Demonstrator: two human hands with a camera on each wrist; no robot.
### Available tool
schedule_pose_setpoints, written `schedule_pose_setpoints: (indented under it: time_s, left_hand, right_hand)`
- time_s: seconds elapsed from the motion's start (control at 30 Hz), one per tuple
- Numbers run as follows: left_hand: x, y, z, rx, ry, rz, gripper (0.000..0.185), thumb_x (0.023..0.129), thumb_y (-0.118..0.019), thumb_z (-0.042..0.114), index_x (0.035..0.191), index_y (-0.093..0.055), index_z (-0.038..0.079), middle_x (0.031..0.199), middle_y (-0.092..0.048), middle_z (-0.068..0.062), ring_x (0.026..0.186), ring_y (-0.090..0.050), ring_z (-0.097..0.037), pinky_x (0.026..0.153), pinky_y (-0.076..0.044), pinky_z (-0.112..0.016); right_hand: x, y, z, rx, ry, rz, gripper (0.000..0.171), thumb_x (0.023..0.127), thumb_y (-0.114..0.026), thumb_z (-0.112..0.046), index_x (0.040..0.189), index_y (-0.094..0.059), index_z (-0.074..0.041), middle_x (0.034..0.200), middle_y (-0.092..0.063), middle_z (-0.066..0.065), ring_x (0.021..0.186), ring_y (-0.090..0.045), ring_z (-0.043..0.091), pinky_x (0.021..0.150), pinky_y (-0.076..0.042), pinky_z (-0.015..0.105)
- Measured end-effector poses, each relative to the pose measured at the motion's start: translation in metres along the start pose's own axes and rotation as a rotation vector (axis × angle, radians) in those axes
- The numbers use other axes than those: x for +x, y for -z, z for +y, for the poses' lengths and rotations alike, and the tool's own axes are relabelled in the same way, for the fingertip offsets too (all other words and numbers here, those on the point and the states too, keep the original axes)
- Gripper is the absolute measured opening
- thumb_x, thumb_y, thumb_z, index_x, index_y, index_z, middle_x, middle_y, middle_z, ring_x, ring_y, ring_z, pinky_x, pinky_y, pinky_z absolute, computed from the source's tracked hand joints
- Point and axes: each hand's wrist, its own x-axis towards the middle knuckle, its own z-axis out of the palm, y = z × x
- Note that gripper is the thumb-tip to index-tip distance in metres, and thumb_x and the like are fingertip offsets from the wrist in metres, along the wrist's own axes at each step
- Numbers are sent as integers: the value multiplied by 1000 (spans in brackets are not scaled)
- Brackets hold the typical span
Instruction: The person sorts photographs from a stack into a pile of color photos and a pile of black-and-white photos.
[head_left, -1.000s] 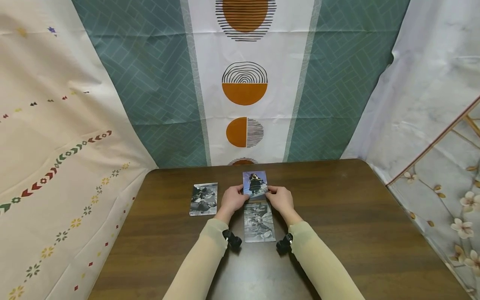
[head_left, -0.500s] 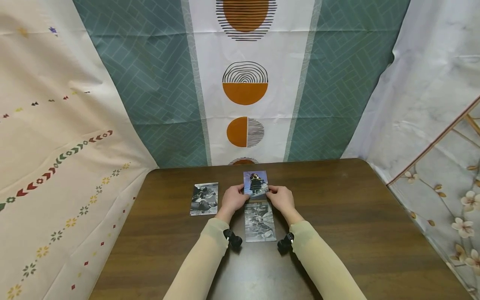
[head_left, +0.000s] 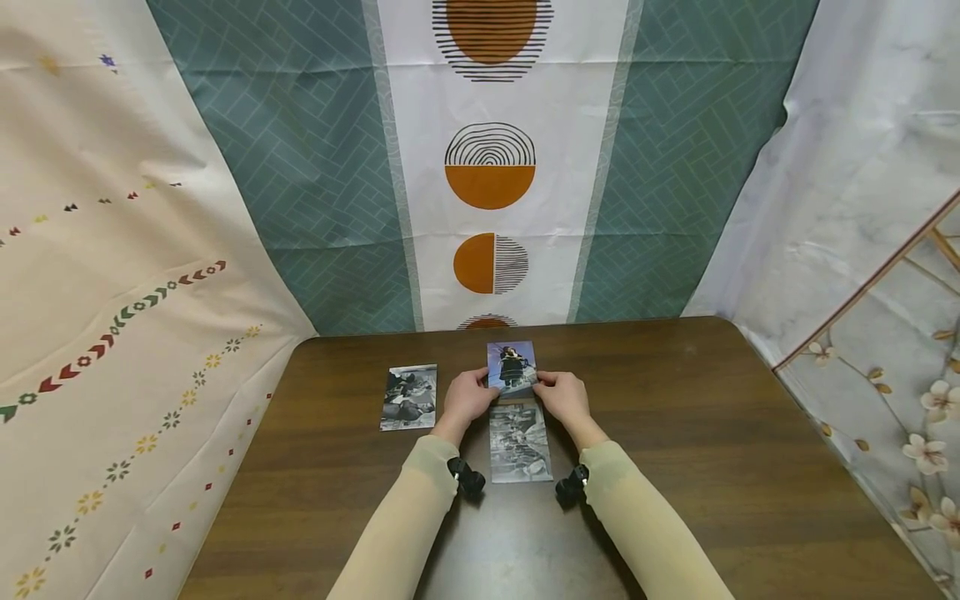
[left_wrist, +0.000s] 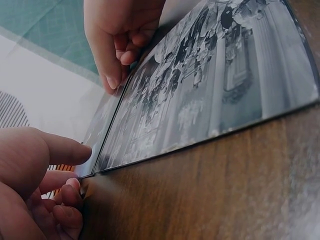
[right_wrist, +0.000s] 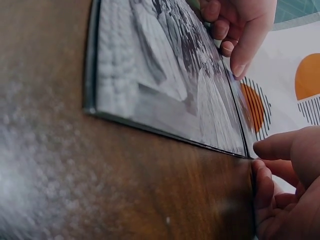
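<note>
- The colour photograph lies flat on the far middle of the dark wooden table, between the two hands.
- The left hand touches its left edge with curled fingers, thumb on the near corner.
- The right hand meets the right edge the same way, fingertips bent down at the photograph's rim.
- Just below, edge to edge, lies a black-and-white photograph between the wrists.
- Another black-and-white print lies apart, left of the left hand.
</note>
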Motion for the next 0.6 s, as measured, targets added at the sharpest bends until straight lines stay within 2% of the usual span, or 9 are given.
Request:
schedule_pose_setpoints:
  time_s: [0.17,0.43,0.5,0.6]
  left_hand:
    - [0,0,-1,-1,-1,-1,57,97,-74,23,152,-62,10,76,-58,0,73,-51,-19,72,-40,-36]
    - [-1,0,-3,-30,-5,-1,57,97,-74,22,151,-63,10,76,-59,0,69,-50,-18,67,-39,-36]
    - [-1,1,-3,-57,-8,-2,57,97,-74,22,151,-62,9,78,-59,-1,68,-49,-18,65,-38,-35]
    - [-4,4,-3,-154,-18,-12,59,97,-74,19,152,-60,5,82,-57,-2,69,-48,-17,64,-38,-34]
  right_hand:
    - [0,0,0,17,-5,-5,37,101,-71,-18,136,-74,-6,128,-75,17,123,-66,41,103,-51,57]
    - [0,0,1,25,-16,-14,37,101,-71,-18,135,-74,-5,129,-74,18,127,-64,42,105,-49,57]
    - [1,1,0,40,-28,-22,38,101,-71,-19,136,-74,-5,133,-72,19,131,-61,42,108,-48,57]
    - [1,4,0,71,-41,-28,38,101,-70,-20,136,-74,-3,137,-69,21,135,-58,44,109,-46,58]
